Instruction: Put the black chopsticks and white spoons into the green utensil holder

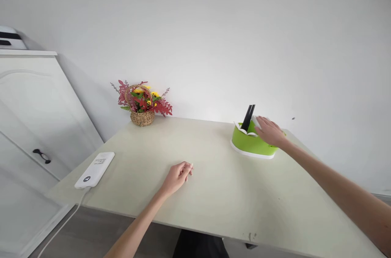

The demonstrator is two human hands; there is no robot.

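Observation:
My right hand (271, 131) reaches over a light-green oval holder (249, 139) with a white base at the right back of the table. Its fingers are together and bent over the holder, against a whitish piece (255, 121) that I cannot identify. Two black sticks (248, 117), like chopsticks, stand tilted in the holder beside white rounded parts (243, 131). My palm hides part of the inside. On the tabletop (207, 148) my left hand (177, 176) rests loosely closed, with nothing seen in it.
A wicker basket (142, 119) of red and yellow flowers stands by the wall at the back left. Near the left edge lies a white power bank (95, 169), its cable (69, 219) hanging off the table. A white cabinet (33, 115) stands left of the table.

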